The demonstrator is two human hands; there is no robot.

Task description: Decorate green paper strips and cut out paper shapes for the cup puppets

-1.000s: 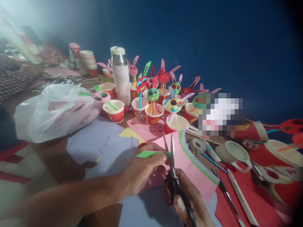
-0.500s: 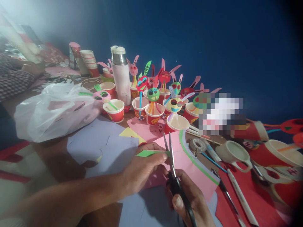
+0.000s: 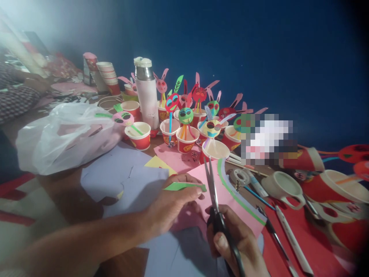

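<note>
Green strip: a leaf-shaped green paper strip (image 3: 184,186), held level above the pink sheet (image 3: 230,200), just left of the scissor blades.
Left hand: the left hand (image 3: 170,204) has its fingers (image 3: 192,192) pinched closed on the strip.
Right hand: the right hand (image 3: 239,246) has its fingers wrapped through the handles of the scissors (image 3: 215,200), blades nearly closed, pointing away, clear of the strip.
Around: the table (image 3: 66,200) carries lilac paper (image 3: 123,181), decorated paper cups (image 3: 184,134), a flask (image 3: 147,94) and a plastic bag (image 3: 66,134).
</note>
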